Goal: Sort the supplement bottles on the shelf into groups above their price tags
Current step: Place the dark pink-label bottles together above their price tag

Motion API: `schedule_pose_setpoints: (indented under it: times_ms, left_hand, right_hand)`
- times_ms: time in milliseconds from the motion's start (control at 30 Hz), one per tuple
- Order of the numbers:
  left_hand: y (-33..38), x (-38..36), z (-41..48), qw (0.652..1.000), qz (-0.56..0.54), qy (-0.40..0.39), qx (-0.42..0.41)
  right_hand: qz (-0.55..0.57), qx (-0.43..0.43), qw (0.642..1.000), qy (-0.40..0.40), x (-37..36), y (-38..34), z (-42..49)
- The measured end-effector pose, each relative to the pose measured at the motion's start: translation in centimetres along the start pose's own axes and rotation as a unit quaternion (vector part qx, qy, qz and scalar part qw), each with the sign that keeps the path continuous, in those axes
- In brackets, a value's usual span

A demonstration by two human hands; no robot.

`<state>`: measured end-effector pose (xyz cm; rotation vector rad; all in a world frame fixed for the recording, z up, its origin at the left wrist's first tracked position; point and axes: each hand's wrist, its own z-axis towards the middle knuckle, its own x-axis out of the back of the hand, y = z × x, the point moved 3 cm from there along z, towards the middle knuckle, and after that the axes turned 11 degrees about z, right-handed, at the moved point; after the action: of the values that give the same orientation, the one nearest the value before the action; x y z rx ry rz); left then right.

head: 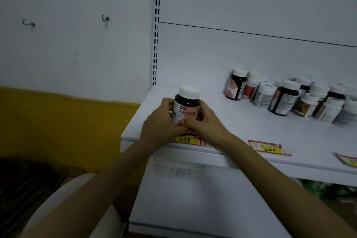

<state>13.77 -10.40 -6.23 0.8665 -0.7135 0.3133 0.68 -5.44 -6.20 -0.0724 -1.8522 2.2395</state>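
Head view: dark bottle (186,105) with a white cap and a pink label, upright, long axis vertical, label facing the camera. It is at the left front of the white shelf (231,133), directly behind the 299 tag (190,140) on the front edge. Left hand (161,121) wraps the bottle's left side and right hand (204,121) wraps its right side. Both sets of fingers are curled round the lower body and the thumbs meet low at the front, so both hands are clamped on it. The bottle's base is hidden by the hands, so cannot tell if it sits on the shelf or is just above it. The hands partly cover the tag's left end. The unsorted pile (289,98) of mixed dark and white bottles stands at the back of the shelf, well apart to the right. The 200 tag (270,148) is on the edge in front of it, and another tag (347,160) is cut off at the right border. Looks like the placing step for the 299 group, with the task early since most bottles are in the pile. The bottle lies right between the two grips, so the next move is likely a straight set-down with the hands opening outward. The pile is on the right, so the right hand is nearer for the next pick. One risk is tipping the bottle on release.
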Motion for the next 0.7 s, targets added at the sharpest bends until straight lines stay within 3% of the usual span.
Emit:
schedule_pose_setpoints:
  times_ms: [467, 567, 700]
  left_hand:
    - [-1.0, -0.8, -0.3, 0.999, -0.006, 0.024, -0.033]
    - [-0.4, 0.4, -0.8, 0.993, 0.05, 0.074, -0.075]
    - [2.8, 2.3, -1.0, 0.95, 0.136, 0.201, -0.196]
  right_hand:
    - [-0.06, 0.016, 0.998, 0.014, -0.7, 0.0, -0.6]
    - [-0.09, 0.017, 0.996, 0.012, -0.2, -0.8, -1.3]
    - [-0.098, 0.033, 0.993, 0.052, 2.4, -2.9, -2.5]
